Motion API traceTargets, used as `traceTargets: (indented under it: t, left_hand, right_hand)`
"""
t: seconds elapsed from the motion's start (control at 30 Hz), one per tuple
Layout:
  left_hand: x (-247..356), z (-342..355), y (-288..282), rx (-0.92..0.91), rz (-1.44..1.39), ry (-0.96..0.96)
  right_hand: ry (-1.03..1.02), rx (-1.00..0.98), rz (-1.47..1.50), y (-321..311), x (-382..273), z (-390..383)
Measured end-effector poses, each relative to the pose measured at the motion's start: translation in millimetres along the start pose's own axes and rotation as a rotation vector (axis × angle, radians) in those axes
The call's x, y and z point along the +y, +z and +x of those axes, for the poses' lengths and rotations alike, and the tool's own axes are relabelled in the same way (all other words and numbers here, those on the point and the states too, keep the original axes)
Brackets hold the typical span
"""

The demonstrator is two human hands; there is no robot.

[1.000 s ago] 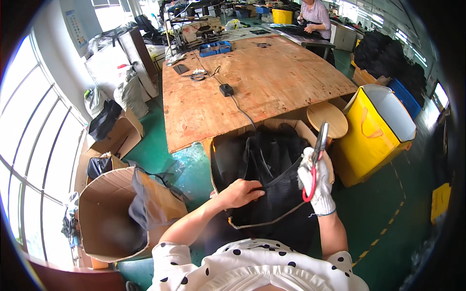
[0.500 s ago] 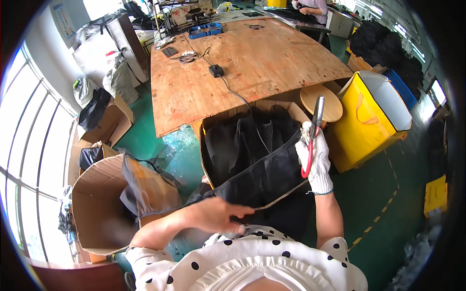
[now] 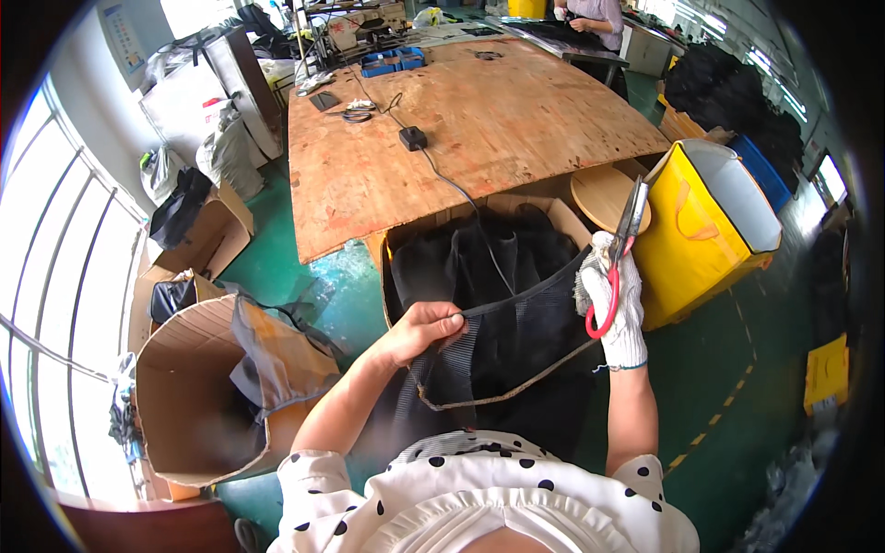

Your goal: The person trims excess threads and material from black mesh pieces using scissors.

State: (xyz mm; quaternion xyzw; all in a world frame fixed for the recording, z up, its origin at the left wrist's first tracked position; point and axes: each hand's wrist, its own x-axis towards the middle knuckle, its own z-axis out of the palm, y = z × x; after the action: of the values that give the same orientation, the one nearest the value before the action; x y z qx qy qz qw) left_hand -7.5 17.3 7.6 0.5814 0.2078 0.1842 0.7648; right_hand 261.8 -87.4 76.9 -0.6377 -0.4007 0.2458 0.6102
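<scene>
A length of black mesh fabric (image 3: 525, 324) with a dark bound edge is stretched between my hands. My bare left hand (image 3: 422, 334) pinches that edge between thumb and fingers. In a white knit glove, my right hand (image 3: 625, 318) is closed around red-handled scissors (image 3: 632, 219), their blades pointing up and away. The fabric's other end bunches at the gloved fingers; how they grip it is partly hidden. A tan cord-like strip (image 3: 498, 400) hangs in a curve along the lower side of the mesh. Behind it, black cloth (image 3: 429, 267) fills a cardboard box (image 3: 564, 217).
A wooden table (image 3: 470, 120) stands ahead, a cable with a small black box (image 3: 412, 138) on it. To the right is a yellow insulated bag (image 3: 691, 240), to the left an open carton (image 3: 184, 396) with grey mesh over its edge. Another person (image 3: 595, 23) works at the far end.
My left hand has risen from near my lap and taken hold of the fabric's edge. The right hand with the scissors has shifted slightly right, and the mesh is now spread between both hands.
</scene>
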Motion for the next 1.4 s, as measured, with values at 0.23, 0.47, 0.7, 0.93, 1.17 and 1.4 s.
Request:
traceTargets:
  t: [0.23, 0.47, 0.7, 0.93, 1.17, 1.4]
  left_hand:
    - [13, 18, 16, -0.098, -0.265, -0.043]
    - [15, 43, 5, 0.119, -0.252, -0.02]
    - [-7, 55, 0, 0.049, -0.198, 0.079]
    - [-4, 43, 9, -0.043, -0.28, 0.045]
    - [-7, 40, 11, -0.059, -0.241, 0.064]
    - [-8, 38, 19, -0.022, -0.087, 0.021]
  right_hand:
    - [0.015, 0.036, 0.18, 0, 19, 11]
    - [0.146, -0.072, 0.883, -64, 81, 18]
    - [0.522, -0.205, 1.235, -43, 61, -69]
    - [0.932, -0.682, 0.69, 13, 33, -90]
    - [0.865, -0.731, 0.533, 21, 47, -92]
    - [0.707, -0.722, 0.541, 32, 46, -83]
